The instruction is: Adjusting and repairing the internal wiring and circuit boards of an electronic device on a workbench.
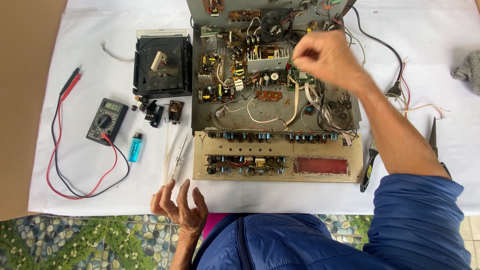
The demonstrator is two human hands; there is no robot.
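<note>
Blue quilted sleeves are filling the near edge, where the left hand [181, 206] is hovering, fingers loosely apart and empty. Right hand [325, 57] is pinching, fingers together, over the small green circuit board [301, 78] in the open grey metal chassis [274, 117] toward the surface's far edge; grip contents unclear. Likely light, stiff, fragile; best held by its edges.

White-clothed table [90, 195], open chassis [277, 115], multimeter [106, 120], lighter [135, 147]

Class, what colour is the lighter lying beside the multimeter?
The lighter is translucent light blue, seen in the head view.
</note>
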